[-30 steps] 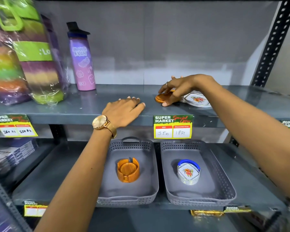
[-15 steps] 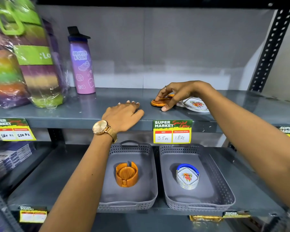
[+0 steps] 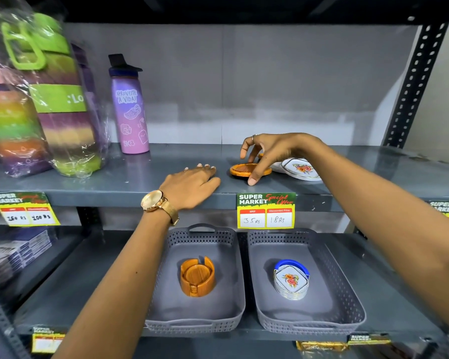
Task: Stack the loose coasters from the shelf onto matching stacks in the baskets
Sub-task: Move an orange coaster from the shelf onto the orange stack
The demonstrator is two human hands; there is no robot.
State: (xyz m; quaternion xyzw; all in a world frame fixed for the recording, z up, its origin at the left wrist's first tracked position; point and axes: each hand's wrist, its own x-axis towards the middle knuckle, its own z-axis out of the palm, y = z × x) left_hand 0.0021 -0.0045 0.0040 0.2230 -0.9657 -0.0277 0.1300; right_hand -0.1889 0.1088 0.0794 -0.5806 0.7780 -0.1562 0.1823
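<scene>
Since a second ago, the right hand [image 3: 272, 154] has arched up, its grip now pinching the round ribbed wooden coaster [image 3: 246, 169] by its rim. Left hand [image 3: 192, 185] lies flat and empty on the grey metal shelf [image 3: 88, 182]. Best lift it level, then seat it squarely inside the round wooden coaster holder [image 3: 197, 277] in the left grey perforated basket [image 3: 200, 325].

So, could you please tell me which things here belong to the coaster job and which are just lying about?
Job:
wooden coaster
floral coaster
wooden stack
floral stack
left basket
right basket
right hand

Lying about:
purple bottle
wrapped bottles
price tag
</scene>
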